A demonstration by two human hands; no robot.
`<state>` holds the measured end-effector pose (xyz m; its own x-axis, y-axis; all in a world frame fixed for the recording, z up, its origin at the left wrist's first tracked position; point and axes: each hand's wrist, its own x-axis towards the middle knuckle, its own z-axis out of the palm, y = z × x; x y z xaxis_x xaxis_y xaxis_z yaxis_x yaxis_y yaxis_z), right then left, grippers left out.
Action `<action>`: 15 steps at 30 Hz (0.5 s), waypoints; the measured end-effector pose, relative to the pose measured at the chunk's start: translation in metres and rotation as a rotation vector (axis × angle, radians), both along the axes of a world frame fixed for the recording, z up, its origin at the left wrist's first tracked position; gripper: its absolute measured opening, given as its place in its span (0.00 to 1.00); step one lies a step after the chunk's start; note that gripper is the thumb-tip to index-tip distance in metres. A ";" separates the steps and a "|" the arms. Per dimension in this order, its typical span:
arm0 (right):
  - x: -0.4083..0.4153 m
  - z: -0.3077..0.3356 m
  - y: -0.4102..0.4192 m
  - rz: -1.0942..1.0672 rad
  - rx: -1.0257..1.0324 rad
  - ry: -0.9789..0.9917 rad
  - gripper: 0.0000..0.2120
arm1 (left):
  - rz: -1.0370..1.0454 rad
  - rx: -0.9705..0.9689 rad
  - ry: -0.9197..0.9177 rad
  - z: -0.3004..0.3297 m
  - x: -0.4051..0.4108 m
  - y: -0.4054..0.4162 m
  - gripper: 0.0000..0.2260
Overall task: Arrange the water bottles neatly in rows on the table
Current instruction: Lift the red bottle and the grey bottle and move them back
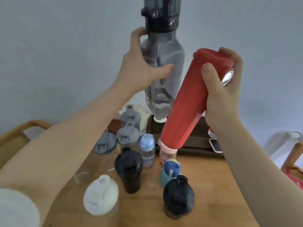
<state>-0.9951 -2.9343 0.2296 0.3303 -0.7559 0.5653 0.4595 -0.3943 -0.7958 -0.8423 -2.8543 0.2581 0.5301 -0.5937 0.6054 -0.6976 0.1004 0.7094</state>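
Above table (205, 185) — hands (139, 69) seemingly gripping bottles (188, 99).

text: none legible | small clear bottle (148, 157): blurred print | smoky bottle (162, 76): unreadable markings

Bottles (128, 169) on table (213, 185)

We note a red flask (188, 102) and a smoky grey translucent bottle (164, 66) (black cap). Table (213, 185) brown; three lids grey, one white.
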 end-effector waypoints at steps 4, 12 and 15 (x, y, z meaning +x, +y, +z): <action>0.069 0.002 0.023 0.067 0.072 -0.044 0.20 | 0.093 0.065 0.043 0.000 0.053 0.038 0.33; 0.194 -0.004 0.057 0.080 0.059 0.047 0.22 | 0.117 0.041 0.071 -0.005 0.173 0.084 0.32; 0.237 -0.004 0.064 0.006 0.021 0.109 0.24 | 0.087 0.050 0.099 -0.008 0.220 0.087 0.32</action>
